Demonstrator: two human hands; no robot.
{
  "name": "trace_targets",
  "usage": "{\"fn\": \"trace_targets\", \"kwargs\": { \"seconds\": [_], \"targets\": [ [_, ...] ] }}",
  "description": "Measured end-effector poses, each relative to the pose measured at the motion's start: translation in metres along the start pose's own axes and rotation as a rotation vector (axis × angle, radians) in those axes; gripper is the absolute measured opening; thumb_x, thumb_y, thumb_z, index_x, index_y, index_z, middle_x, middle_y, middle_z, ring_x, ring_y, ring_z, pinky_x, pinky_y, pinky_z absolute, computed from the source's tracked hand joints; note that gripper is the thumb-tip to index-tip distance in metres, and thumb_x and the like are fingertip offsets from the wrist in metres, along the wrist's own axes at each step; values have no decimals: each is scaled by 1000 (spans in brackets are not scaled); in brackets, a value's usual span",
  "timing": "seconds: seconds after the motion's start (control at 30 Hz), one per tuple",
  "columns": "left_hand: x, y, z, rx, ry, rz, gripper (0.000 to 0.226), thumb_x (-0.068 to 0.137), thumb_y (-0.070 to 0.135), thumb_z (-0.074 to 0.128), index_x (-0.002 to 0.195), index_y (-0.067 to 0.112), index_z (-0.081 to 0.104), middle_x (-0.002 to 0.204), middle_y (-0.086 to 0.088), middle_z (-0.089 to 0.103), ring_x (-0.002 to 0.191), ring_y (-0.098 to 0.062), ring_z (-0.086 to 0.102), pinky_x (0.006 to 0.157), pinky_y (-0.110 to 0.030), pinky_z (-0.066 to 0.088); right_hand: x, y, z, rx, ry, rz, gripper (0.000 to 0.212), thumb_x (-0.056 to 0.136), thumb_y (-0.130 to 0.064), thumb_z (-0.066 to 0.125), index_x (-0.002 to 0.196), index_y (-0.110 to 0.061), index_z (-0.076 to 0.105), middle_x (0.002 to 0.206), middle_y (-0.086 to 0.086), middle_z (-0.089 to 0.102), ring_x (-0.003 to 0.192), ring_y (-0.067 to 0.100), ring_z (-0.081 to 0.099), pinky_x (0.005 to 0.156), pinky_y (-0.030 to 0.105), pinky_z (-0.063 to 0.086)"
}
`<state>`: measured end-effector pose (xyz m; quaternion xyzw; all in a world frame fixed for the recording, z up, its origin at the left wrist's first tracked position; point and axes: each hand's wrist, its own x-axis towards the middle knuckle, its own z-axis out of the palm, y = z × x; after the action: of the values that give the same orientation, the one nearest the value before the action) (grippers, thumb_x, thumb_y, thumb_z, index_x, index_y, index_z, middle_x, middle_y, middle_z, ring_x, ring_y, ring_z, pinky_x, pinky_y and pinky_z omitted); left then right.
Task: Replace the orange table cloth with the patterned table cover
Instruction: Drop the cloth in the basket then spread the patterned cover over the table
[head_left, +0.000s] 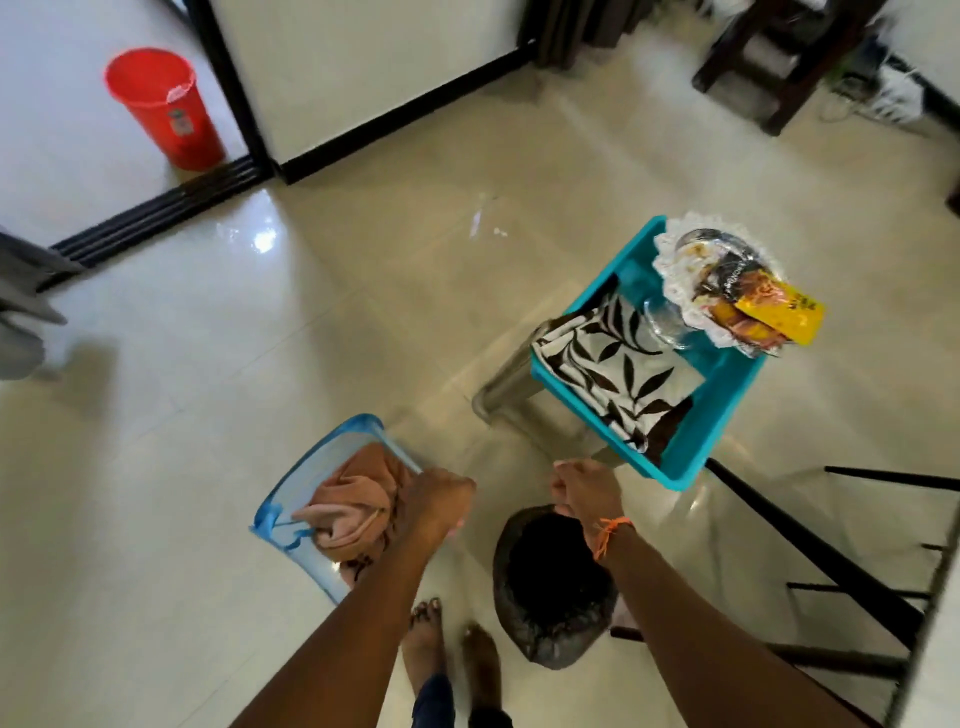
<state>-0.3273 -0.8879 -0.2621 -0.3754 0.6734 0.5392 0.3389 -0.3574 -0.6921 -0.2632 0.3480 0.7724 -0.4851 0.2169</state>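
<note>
Head view: the left hand (436, 499) is curled at the rim of a translucent blue basket (291, 499) on the glossy tiled floor; whether it grips the crumpled orange table cloth (353, 509) inside cannot be told. The right hand (584, 486) is a closed fist holding nothing, just near the teal plastic tray (727, 395). The folded leaf-patterned table cover (618, 364) lies in that tray, beside a lace doily (670, 249). A red bucket (161, 109) stands far left.

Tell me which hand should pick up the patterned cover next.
Probably the right hand: it hangs just beside the teal tray holding the patterned cover. The left hand is over the blue bag with the orange cloth.
</note>
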Motion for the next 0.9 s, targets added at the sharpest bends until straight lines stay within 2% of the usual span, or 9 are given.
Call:
{"fn": "trace_targets", "kwargs": {
  "seconds": [0.07,0.1,0.2,0.33,0.4,0.5,0.6,0.73,0.9],
  "targets": [
    [-12,26,21,75,-71,37,24,83,31,60,73,9,63,69,-11,63,58,-26,57,59,-30,47,18,-6,-31,-235,115,-164,16,80,-21,69,68,-19,58,72,4,63,78,26,59,80,42,51],
    [-13,36,33,102,-96,69,28,79,35,60,72,8,64,68,-11,63,58,-25,57,59,-31,45,28,-10,-43,-363,145,-229,12,79,-21,70,77,-16,60,80,6,63,86,27,60,84,40,49],
    [-19,53,51,185,-80,149,30,81,38,64,85,8,68,70,-5,66,61,-22,60,61,-27,45,56,-21,-64,-682,157,-316,53,79,-27,72,124,-11,52,123,12,56,116,31,51,98,44,47],
    [-16,53,66,61,-65,79,12,91,20,62,86,9,63,67,-5,61,47,-15,51,46,-21,38,95,-23,-67,-1030,78,-366,85,76,-39,76,143,-15,29,141,12,39,132,37,38,101,50,44],
    [-6,52,75,5,-62,41,9,93,13,60,85,9,62,67,-7,57,44,-13,47,44,-19,33,112,-17,-65,-1061,24,-366,75,79,-39,73,140,-18,34,136,10,45,127,34,44,97,50,48],
    [4,58,88,8,-58,35,12,92,11,57,82,11,61,68,-6,57,47,-14,48,47,-21,36,133,-12,-72,-975,28,-439,38,86,-28,67,121,-19,56,115,7,61,107,26,57,90,43,52],
    [9,64,99,29,-53,44,9,92,12,56,86,10,63,68,-4,61,50,-15,52,45,-20,39,143,-12,-89,-895,30,-445,22,90,-19,62,112,-16,65,104,8,65,99,26,61,86,38,54],
    [8,74,106,41,-40,46,10,91,13,57,95,8,65,71,-4,64,52,-14,54,46,-21,42,144,-20,-99,-996,42,-470,21,91,-16,57,111,-11,61,105,11,64,95,25,60,82,40,56],
    [-4,87,105,-13,-21,47,9,93,13,57,94,8,65,72,-5,64,53,-15,54,47,-22,42,112,-58,-108,-942,293,-689,24,92,-18,51,110,-6,60,105,15,62,93,34,60,75,42,51]
  ]
}}
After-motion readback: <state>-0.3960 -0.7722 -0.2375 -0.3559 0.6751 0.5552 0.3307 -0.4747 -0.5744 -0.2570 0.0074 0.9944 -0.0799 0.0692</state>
